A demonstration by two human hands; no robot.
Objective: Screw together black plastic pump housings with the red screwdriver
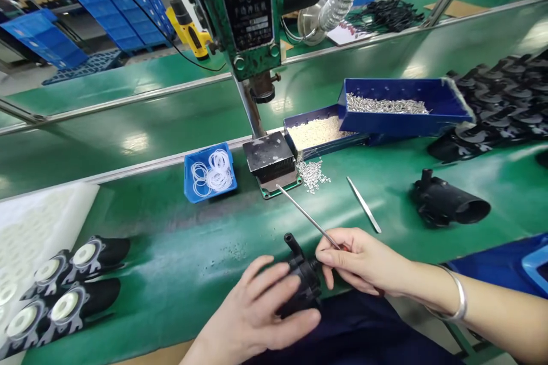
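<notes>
My left hand (268,308) is curled over a black plastic housing (306,279) with a short pipe stub sticking up, near the table's front edge. Its fingers partly cover the part. In my right hand (359,259) is a screwdriver (306,215) with a long thin metal shaft; only bits of its reddish handle show. The shaft points forward and left, and its tip appears over the base of a dark metal block (269,154). My right fingertips are close beside the housing; I cannot tell whether they touch it.
Small white rings (312,175) lie beside the block, near tweezers (363,205). Blue bins hold pale pieces (321,131) and metal pins (385,105). A blue tray (186,185) contains white rings. A green press (250,17) stands above. Another housing (447,199) sits right; several (68,302) stand left.
</notes>
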